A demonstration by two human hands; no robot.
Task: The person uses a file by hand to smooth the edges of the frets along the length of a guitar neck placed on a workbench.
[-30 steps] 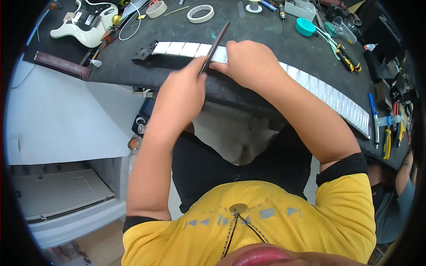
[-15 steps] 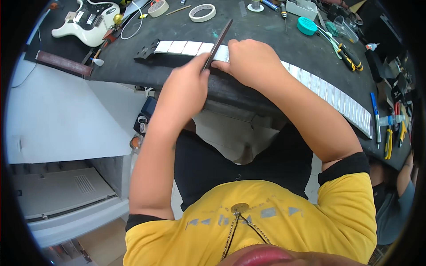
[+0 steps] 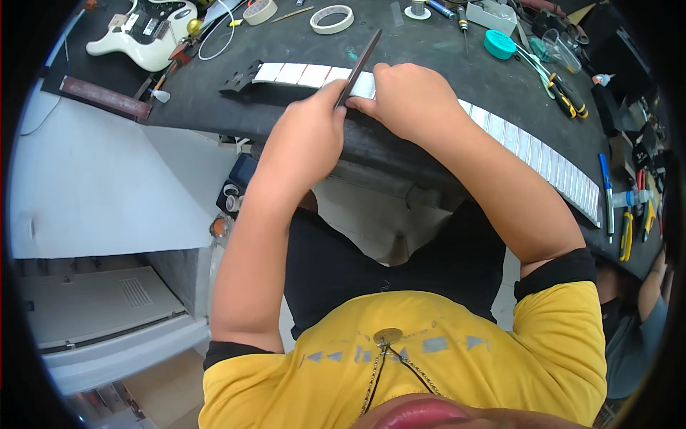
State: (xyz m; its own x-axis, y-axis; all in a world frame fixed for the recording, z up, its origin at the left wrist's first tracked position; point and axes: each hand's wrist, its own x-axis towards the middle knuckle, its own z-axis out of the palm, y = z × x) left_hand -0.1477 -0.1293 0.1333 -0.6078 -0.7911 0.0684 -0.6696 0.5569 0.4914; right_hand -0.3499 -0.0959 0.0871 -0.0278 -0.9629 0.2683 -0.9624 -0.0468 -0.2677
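A guitar neck (image 3: 529, 152) lies across the bench edge, its dark headstock (image 3: 239, 77) toward the left. Pale silvery-white strips cover the fingerboard between the frets. My left hand (image 3: 306, 132) is closed round a slim dark file (image 3: 366, 56), which slants over the neck with its tip pointing away from me. Just right of it, my right hand (image 3: 418, 104) grips the neck, thumb on the near side and fingers over the top. The fingertips of that hand are partly hidden, as is the file's lower end inside my left hand.
A white guitar body (image 3: 146, 36) lies at the far left, near a long reddish-brown block (image 3: 103, 98). Tape rolls (image 3: 332, 19) sit at the back. On the right are a teal round container (image 3: 499, 44), yellow-black pliers (image 3: 568, 96) and a blue pen (image 3: 606, 189). Another person's arm (image 3: 652, 286) shows at lower right.
My left hand and the file have shifted slightly away from me and to the right. My right hand keeps its hold on the neck. The whole view has moved a little.
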